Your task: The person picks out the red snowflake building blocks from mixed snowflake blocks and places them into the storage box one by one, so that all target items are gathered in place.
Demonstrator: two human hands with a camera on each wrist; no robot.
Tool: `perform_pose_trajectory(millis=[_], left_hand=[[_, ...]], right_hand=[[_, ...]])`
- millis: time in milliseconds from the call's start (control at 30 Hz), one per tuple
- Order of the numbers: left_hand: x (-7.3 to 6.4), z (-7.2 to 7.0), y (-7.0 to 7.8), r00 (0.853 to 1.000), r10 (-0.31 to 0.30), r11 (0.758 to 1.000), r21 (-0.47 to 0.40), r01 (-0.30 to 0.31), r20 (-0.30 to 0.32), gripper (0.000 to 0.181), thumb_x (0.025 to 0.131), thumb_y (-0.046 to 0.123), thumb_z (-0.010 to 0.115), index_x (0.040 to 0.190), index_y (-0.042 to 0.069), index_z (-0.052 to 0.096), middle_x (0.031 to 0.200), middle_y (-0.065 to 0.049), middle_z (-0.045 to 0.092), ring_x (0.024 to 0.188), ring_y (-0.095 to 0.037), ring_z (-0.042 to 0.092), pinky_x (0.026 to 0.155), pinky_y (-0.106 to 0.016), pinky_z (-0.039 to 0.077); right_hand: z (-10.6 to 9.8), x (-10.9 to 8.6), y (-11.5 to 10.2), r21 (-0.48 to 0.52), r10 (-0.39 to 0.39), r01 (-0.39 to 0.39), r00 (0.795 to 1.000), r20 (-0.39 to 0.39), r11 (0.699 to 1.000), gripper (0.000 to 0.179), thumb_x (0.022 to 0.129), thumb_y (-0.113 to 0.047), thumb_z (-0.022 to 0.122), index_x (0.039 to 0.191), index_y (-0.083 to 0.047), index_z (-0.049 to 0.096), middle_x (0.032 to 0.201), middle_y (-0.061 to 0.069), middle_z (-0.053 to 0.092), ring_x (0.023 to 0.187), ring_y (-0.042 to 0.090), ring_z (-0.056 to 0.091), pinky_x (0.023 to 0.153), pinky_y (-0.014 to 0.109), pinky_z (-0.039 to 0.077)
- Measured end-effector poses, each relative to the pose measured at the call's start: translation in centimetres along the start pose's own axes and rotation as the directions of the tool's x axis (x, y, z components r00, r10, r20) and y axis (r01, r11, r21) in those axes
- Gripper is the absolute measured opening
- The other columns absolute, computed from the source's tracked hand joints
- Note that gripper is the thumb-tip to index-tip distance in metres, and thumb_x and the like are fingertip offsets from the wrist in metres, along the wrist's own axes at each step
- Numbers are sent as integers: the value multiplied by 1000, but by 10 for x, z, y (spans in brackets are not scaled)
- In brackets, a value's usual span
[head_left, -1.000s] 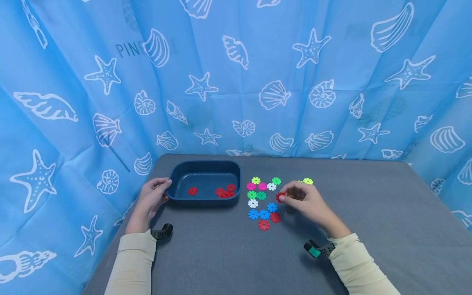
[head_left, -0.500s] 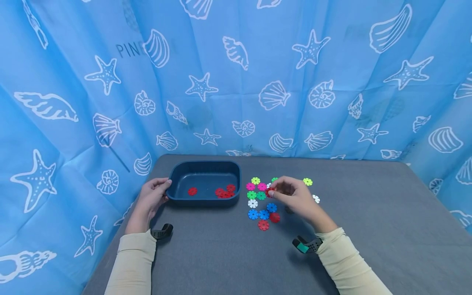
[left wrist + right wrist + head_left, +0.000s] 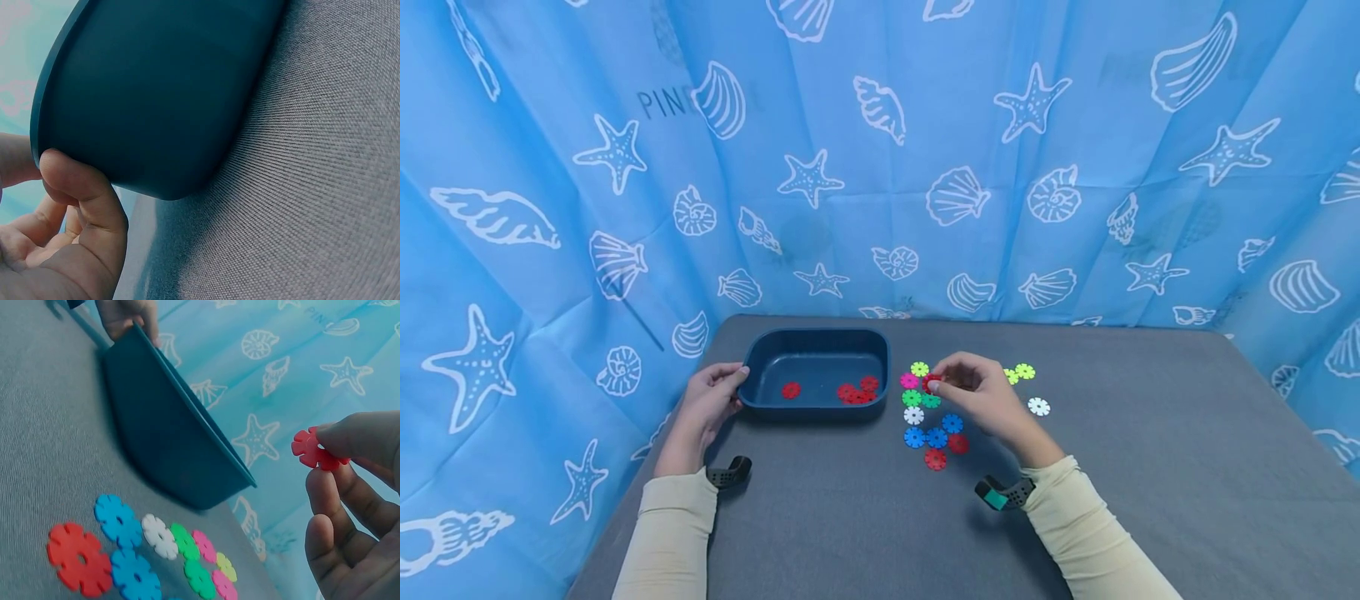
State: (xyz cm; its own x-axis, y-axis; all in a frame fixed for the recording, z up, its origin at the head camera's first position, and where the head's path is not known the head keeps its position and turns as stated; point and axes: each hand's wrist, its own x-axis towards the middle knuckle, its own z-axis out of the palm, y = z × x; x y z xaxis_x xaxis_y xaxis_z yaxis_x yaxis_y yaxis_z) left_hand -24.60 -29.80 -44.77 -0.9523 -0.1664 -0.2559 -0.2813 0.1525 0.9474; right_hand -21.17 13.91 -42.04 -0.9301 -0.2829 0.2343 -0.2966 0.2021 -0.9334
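My left hand (image 3: 715, 396) grips the left end of a dark blue plastic tub (image 3: 815, 410), its thumb and fingers pinching the rim in the left wrist view. Several red notched discs (image 3: 791, 390) lie inside the tub, most of them toward its right end. Between thumb and fingers, my right hand (image 3: 981, 396) pinches a red notched disc (image 3: 307, 449), held above the table to the right of the tub. Below that hand lie loose discs in several colours, among them a blue disc (image 3: 937, 437), a red disc (image 3: 936, 459) and a white disc (image 3: 913, 415).
The grey cloth-covered table (image 3: 850, 517) ends at a blue curtain (image 3: 880, 167) with white shell prints. Right of the right hand lie a yellow-green disc (image 3: 1025, 372) and another white disc (image 3: 1039, 407). Both wrists wear dark straps.
My right hand has moved left with the red disc, toward the tub, uncovering discs on the right. The left hand and the tub have stayed in place.
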Motion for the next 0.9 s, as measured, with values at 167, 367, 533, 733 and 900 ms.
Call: perform_pose_trajectory(millis=[167, 367, 533, 733, 900], left_hand=[[-1, 0, 1, 1000, -15, 1000, 0, 15, 1, 52, 108, 40, 62, 148, 7, 54, 115, -6, 58, 86, -9, 58, 74, -21, 55], [1, 0, 1, 1000, -20, 1000, -2, 20, 0, 53, 108, 41, 63, 148, 8, 54, 116, -6, 58, 87, -9, 58, 75, -21, 55], [1, 0, 0, 1000, -15, 1000, 1, 15, -1, 53, 107, 42, 64, 147, 8, 55, 115, -6, 58, 88, -10, 58, 75, -21, 55], [1, -1, 0, 1000, -11, 1000, 14, 11, 0, 55, 107, 44, 63, 148, 8, 54, 118, -7, 57, 91, -11, 59, 76, -21, 55], [1, 0, 0, 1000, -12, 1000, 14, 12, 1, 56, 107, 44, 64, 149, 8, 54, 118, -6, 57, 91, -11, 58, 76, -20, 55]], right_hand=[[9, 4, -3, -5, 9, -9, 1000, -16, 1000, 16, 99, -11, 76, 112, -3, 73, 106, 19, 74, 89, 20, 70, 78, 34, 60], [18, 10, -5, 14, 16, -16, 999, -29, 1000, 16, 99, -12, 77, 112, -4, 73, 107, 18, 74, 93, 33, 70, 77, 29, 59], [26, 14, -5, 31, 26, -26, 999, -24, 999, 17, 99, -15, 77, 113, -7, 73, 109, 15, 74, 94, 36, 69, 78, 30, 59], [35, 19, -7, 23, 20, -20, 1000, -24, 1000, 15, 100, -14, 76, 112, -7, 73, 109, 15, 75, 91, 26, 71, 78, 31, 60], [43, 23, -8, 34, 19, -18, 999, -30, 999, 13, 100, -13, 75, 111, -6, 73, 110, 16, 76, 95, 39, 71, 78, 30, 60]])
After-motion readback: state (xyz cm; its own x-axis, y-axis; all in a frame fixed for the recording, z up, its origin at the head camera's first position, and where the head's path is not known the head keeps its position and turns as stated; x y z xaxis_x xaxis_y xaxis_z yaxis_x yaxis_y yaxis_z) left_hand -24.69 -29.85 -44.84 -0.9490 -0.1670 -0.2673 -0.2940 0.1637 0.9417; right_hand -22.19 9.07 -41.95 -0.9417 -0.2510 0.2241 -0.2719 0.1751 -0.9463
